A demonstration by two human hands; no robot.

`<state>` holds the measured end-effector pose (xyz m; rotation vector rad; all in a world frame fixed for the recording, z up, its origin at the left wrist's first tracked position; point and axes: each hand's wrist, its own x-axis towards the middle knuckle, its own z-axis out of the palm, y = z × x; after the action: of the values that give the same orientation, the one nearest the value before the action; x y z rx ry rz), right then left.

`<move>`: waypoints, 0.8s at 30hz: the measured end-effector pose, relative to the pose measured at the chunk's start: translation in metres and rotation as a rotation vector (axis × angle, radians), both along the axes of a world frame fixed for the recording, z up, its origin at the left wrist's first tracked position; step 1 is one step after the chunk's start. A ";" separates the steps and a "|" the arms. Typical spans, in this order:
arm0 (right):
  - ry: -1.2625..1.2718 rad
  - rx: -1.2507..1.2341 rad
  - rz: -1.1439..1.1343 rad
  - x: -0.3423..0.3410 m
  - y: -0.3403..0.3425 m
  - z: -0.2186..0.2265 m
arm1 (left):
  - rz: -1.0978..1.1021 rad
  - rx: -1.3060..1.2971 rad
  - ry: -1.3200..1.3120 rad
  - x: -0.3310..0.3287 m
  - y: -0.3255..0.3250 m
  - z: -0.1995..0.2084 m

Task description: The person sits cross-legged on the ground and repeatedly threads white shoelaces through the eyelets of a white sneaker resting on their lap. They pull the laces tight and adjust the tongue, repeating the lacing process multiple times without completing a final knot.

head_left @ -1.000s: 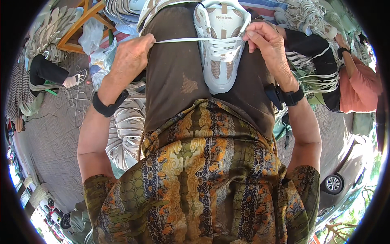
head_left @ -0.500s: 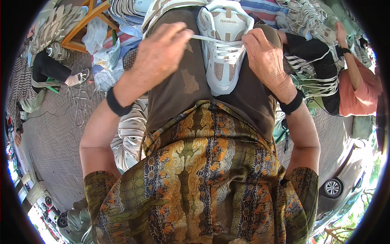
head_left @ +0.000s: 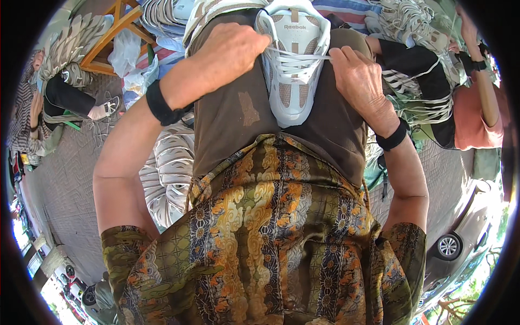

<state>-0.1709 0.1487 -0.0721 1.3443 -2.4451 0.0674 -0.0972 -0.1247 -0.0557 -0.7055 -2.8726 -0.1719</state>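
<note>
A white and grey-beige sneaker [head_left: 292, 103] lies between my thighs on the brown trousers [head_left: 227, 124], its toe pointing toward me. White shoelace [head_left: 298, 67] crosses its tongue in several rows. My left hand [head_left: 230, 51] is closed at the shoe's left collar, fingertips pinching a lace close to the upper eyelets. On the other side, my right hand [head_left: 357, 78] pinches the lace end that stretches out from the right eyelets. Between the two hands the top row of lace runs nearly straight. The fingertips of the left hand are partly hidden behind its knuckles.
Stacked shoe uppers [head_left: 170, 168] stand beside my left hip, with more piles [head_left: 70, 49] at the far left near a wooden stool [head_left: 111, 40]. A person in a pink top [head_left: 476, 119] sits at right among laced uppers. A car [head_left: 460, 238] is parked behind on the right.
My left hand has moved right and closer to the shoe's collar, shortening the lace between it and the eyelets. My right hand has shifted slightly right and down, drawing its lace outward.
</note>
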 end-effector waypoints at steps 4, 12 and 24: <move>0.120 -0.112 0.001 -0.011 0.005 0.002 | 0.030 -0.165 0.342 0.012 0.002 -0.003; 0.048 -0.110 -0.186 -0.025 0.055 0.013 | 0.266 -0.159 0.407 0.056 -0.063 -0.028; -0.137 0.015 -0.560 -0.003 0.257 0.002 | 0.799 -0.242 0.093 0.206 -0.253 -0.080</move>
<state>-0.1743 0.4053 -0.0702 0.6347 -2.8471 0.0012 0.1085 -0.3781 -0.1353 0.4233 -2.8539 0.3099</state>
